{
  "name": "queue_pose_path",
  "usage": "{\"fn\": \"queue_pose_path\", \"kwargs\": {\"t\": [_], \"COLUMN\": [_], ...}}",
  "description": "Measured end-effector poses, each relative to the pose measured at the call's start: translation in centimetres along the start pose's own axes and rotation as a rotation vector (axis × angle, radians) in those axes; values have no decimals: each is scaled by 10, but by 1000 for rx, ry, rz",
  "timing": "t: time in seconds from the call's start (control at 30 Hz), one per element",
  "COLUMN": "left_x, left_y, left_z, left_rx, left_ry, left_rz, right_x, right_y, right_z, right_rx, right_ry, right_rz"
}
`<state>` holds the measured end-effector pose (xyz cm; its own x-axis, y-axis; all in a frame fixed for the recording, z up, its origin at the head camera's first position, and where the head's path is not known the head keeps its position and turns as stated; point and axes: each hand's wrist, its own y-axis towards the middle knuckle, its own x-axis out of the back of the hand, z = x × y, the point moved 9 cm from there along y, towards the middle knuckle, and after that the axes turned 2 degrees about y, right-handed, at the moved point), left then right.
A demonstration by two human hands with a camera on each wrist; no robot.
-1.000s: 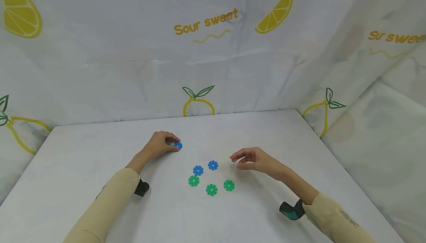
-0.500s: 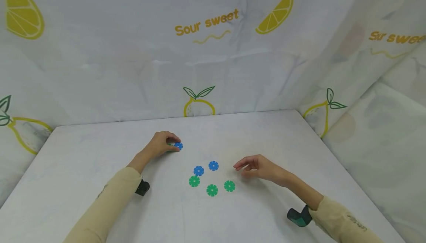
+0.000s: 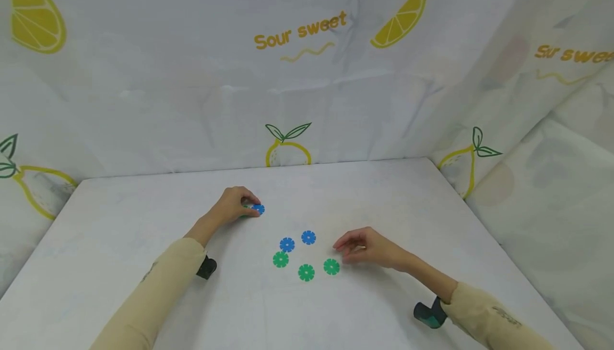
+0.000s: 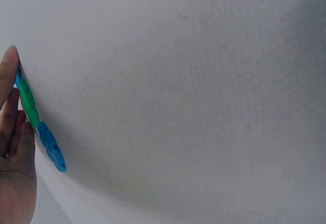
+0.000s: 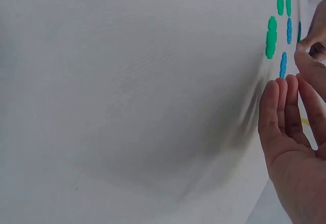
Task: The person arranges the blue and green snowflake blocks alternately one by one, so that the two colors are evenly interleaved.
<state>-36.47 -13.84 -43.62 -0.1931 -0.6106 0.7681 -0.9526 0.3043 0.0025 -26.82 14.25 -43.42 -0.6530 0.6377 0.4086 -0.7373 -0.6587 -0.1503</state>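
Your right hand (image 3: 366, 247) is easing closer to the green discs (image 3: 306, 273) over the white table (image 3: 388, 195); its fingers are bending loosely, leaving a gap to the thumb and holding nothing; your left hand (image 3: 231, 204) is pinching a blue-and-green row (image 4: 30, 107), beyond and left of the loose pieces; three green discs and two blue discs (image 3: 308, 237) are lying between your hands, one blue sitting just beside one green.

The left hand (image 3: 230, 204) pinches notched blue and green discs (image 4: 29, 104), with two blue discs (image 3: 308, 237) and three green discs (image 3: 306, 273) flat nearby.
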Motion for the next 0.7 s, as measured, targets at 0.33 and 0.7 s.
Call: {"fn": "queue_pose_path", "kwargs": {"t": [0.33,0.7], "left_x": [1,0], "left_y": [1,3], "left_z": [-2,2], "left_rx": [28,-23], "left_ry": [16,-3], "left_rz": [17,13], "right_x": [-12,-21], "right_y": [5,10], "right_z": [4,13], "right_rx": [47,193], "right_ry": [-128,-291], "right_rz": [12,138]}}
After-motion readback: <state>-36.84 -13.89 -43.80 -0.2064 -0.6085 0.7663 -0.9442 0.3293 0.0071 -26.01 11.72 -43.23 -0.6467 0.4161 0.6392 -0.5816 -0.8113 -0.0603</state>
